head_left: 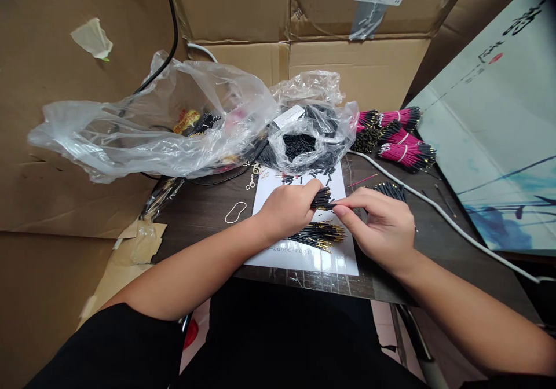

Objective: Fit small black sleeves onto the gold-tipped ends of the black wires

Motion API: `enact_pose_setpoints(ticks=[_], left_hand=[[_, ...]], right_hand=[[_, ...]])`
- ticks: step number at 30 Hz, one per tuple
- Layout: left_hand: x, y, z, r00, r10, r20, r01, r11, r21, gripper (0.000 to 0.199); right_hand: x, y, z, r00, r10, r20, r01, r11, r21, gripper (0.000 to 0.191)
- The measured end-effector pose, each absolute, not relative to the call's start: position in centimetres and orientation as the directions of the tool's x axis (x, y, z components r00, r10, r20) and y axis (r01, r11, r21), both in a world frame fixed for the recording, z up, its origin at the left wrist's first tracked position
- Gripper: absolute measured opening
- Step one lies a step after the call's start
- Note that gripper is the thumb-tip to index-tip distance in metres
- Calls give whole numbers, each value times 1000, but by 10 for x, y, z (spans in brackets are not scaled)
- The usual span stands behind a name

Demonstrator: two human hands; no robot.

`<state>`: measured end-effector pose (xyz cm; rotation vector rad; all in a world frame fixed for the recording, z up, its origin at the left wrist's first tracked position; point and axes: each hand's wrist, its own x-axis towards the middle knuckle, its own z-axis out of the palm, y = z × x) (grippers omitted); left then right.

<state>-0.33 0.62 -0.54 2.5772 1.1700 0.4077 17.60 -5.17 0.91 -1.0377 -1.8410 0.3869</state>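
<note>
My left hand is closed round a bundle of thin black wires whose ends stick out to the right, some gold-tipped. At those ends, my right hand pinches a short black sleeve between thumb and forefinger. Below the left hand, more black wires with gold tips lie loose on a white sheet. Short black tube pieces are scattered at the sheet's far end. Behind them, an opened clear plastic bag holds many such black pieces.
Pink wire bundles with black ends are stacked at the back right. A white cable crosses the table there. Rubber bands lie left of the sheet. A large crumpled plastic bag sits at the left. Cardboard walls enclose the back and left.
</note>
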Motion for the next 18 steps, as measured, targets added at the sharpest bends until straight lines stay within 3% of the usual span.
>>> enact_pose_setpoints(ticks=[13,18], left_hand=[[-3,6,-6,628,772,99,701,-616,359,27],[-2,6,-5,634,768,89,689,-613,386,23]], right_hand=[[174,-55,6,-188,746,639,556,617,-556,16],[174,-56,7,-180,764,619,546,601,-583,15]])
